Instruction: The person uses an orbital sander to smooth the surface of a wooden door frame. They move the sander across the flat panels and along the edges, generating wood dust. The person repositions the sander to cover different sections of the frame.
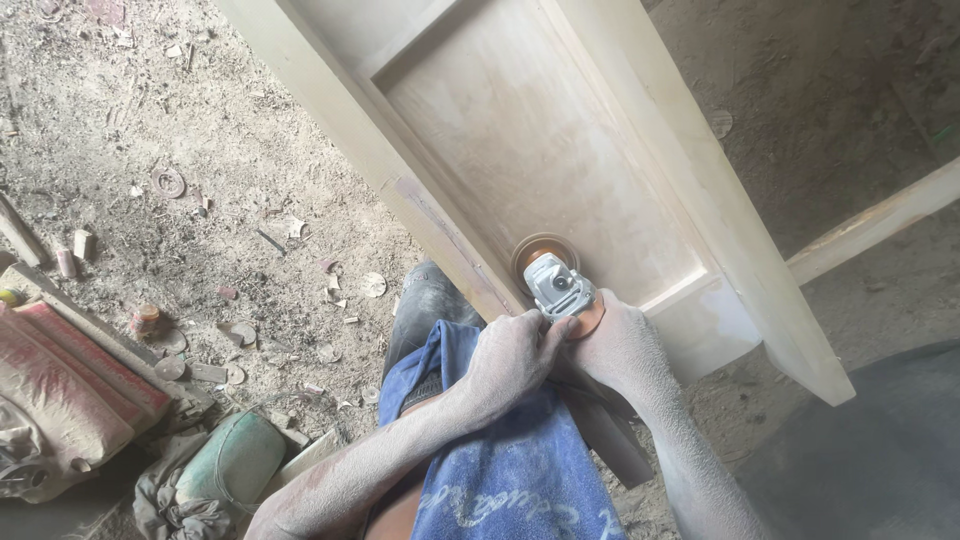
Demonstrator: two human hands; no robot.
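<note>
Left hand (512, 355), right hand (622, 345) clenched together; dusty forearms

Bare dirt floor (250, 150), dusty grey and strewn with wood chips; left of the wooden door panel (560, 150) (the one landmark here), a worn round disc (168, 182) and short wood offcuts (72, 250); further left and lower, near the frame's edge, reddish sacks (70, 385) stacked beside a plank (90, 325); below these, a green bundle (232, 460) on crumpled cloth; right of the panel, a pale beam (880, 220) crossing darker ground.
</note>
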